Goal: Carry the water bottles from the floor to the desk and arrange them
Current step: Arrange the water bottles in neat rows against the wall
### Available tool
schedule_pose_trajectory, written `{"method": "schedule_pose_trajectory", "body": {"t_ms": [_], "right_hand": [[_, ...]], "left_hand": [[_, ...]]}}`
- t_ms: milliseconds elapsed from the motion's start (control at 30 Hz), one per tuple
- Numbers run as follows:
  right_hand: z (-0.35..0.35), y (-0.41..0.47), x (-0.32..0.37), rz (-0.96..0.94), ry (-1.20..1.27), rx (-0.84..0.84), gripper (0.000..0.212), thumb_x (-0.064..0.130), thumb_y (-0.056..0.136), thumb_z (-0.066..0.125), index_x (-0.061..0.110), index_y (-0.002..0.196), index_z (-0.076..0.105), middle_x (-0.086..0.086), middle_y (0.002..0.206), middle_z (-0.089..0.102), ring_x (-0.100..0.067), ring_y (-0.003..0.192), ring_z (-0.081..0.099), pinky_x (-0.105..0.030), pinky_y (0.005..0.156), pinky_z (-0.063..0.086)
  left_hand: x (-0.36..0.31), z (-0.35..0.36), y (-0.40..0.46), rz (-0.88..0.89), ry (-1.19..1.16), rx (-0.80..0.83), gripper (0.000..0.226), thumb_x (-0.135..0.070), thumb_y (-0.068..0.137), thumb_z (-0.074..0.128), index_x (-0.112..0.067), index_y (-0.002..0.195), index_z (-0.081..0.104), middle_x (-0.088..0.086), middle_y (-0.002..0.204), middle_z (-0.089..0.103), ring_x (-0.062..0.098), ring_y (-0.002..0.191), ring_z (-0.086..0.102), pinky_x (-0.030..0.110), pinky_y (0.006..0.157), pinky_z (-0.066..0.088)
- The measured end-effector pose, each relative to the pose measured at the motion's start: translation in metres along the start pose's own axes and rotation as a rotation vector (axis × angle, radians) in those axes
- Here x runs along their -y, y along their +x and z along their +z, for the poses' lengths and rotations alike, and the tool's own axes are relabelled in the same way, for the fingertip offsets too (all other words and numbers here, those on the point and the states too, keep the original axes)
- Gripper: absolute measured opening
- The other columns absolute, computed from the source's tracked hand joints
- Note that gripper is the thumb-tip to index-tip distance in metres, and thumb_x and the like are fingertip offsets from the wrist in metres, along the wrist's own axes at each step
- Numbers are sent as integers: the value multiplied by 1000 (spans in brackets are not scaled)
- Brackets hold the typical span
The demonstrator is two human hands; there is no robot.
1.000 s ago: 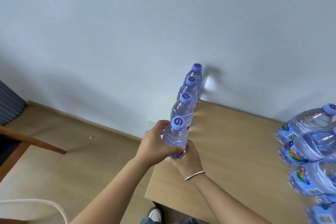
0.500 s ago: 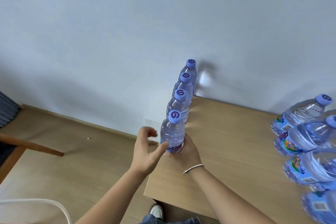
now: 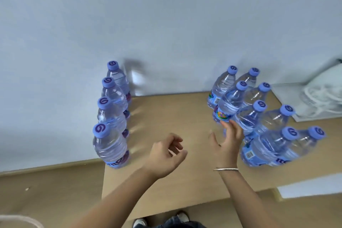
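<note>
Several clear water bottles with blue caps stand upright in a single row (image 3: 111,122) along the left edge of the wooden desk (image 3: 166,116). A second cluster of several bottles (image 3: 259,116) stands at the desk's right side. My left hand (image 3: 166,155) hovers over the desk's middle with loosely curled fingers and holds nothing. My right hand (image 3: 228,142), a bracelet on its wrist, is spread open just left of the right cluster, fingertips close to a bottle with a colourful label (image 3: 229,103); whether they touch is unclear.
A white wall rises behind the desk. A white sheet or tray (image 3: 296,98) with coiled white cord lies at the desk's far right. Wooden floor shows at the left, and my shoes (image 3: 140,223) show below the desk's front edge.
Both hands let go of the nearest bottle in the left row and moved right. My view swung right, bringing the right cluster into full view.
</note>
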State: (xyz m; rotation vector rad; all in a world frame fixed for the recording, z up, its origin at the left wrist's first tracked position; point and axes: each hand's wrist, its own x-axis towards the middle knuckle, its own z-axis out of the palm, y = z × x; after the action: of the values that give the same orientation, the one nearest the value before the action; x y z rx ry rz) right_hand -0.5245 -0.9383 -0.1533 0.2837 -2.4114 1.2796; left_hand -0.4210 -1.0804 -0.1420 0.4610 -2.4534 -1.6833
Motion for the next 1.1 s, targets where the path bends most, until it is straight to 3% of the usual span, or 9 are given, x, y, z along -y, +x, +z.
{"method": "schedule_pose_trajectory", "body": {"t_ms": [100, 333, 533, 667, 767, 867, 967, 1033, 1100], "right_hand": [[-35, 23, -14, 27, -19, -175, 43, 4, 73, 71, -5, 112, 56, -28, 119, 44, -32, 116, 38, -24, 101, 27], [-37, 76, -20, 236, 13, -53, 82, 20, 72, 78, -3, 135, 33, -20, 138, 40, -31, 130, 35, -42, 109, 30], [-33, 91, -23, 299, -37, -82, 57, 13, 74, 75, -9, 117, 46, -26, 122, 52, -40, 116, 45, -44, 99, 36], [-46, 93, -7, 190, 44, 126, 48, 13, 74, 75, 0, 113, 49, -14, 115, 59, -29, 107, 52, -37, 91, 42], [-62, 102, 22, 159, 333, 430, 38, 9, 77, 73, 7, 109, 53, -5, 107, 65, -19, 102, 61, -37, 93, 48], [-70, 111, 59, 149, 671, 692, 32, 6, 73, 70, 9, 103, 57, 0, 97, 69, -16, 97, 64, -35, 91, 50], [-66, 117, 89, 97, 831, 909, 37, 1, 70, 70, 13, 102, 55, 7, 94, 69, -9, 96, 64, -27, 90, 50], [-61, 118, 102, 104, 929, 996, 37, -3, 72, 61, 13, 105, 55, 5, 97, 70, -10, 99, 64, -25, 90, 51], [-51, 116, 113, 167, 972, 981, 32, 4, 74, 56, 12, 105, 57, 2, 97, 69, -11, 97, 65, -25, 87, 52]], "left_hand": [[-18, 30, 25, 55, 52, 126, 20, -19, 79, 66, -24, 96, 56, -10, 84, 63, 0, 71, 59, 24, 68, 51], [-31, 71, 45, 171, 139, 276, 24, -18, 79, 64, -19, 103, 58, -10, 88, 61, 8, 88, 59, 12, 68, 41], [-19, 58, 50, 101, 146, 230, 20, -22, 80, 64, -27, 98, 56, -14, 88, 60, 7, 90, 59, 17, 71, 44], [-8, 39, 56, -51, 43, 170, 29, -20, 77, 71, -29, 100, 55, -11, 92, 61, 7, 93, 57, 12, 73, 43], [-12, 25, 58, -168, -122, 187, 51, -17, 71, 78, -31, 113, 53, -9, 111, 60, 3, 106, 53, 13, 80, 43], [-22, 6, 54, -207, -437, 399, 78, -10, 55, 76, -21, 127, 47, -2, 121, 61, 14, 111, 57, 31, 91, 47], [-31, -16, 44, -167, -586, 653, 63, -12, 52, 73, -15, 113, 57, -1, 99, 68, 14, 93, 63, 25, 83, 49], [-36, -22, 35, -134, -586, 616, 58, -10, 50, 74, -12, 107, 61, -1, 93, 69, 13, 87, 63, 23, 78, 50], [-42, -17, 30, -111, -564, 399, 60, -11, 46, 78, -10, 103, 61, 1, 90, 69, 12, 81, 63, 23, 73, 51]]}}
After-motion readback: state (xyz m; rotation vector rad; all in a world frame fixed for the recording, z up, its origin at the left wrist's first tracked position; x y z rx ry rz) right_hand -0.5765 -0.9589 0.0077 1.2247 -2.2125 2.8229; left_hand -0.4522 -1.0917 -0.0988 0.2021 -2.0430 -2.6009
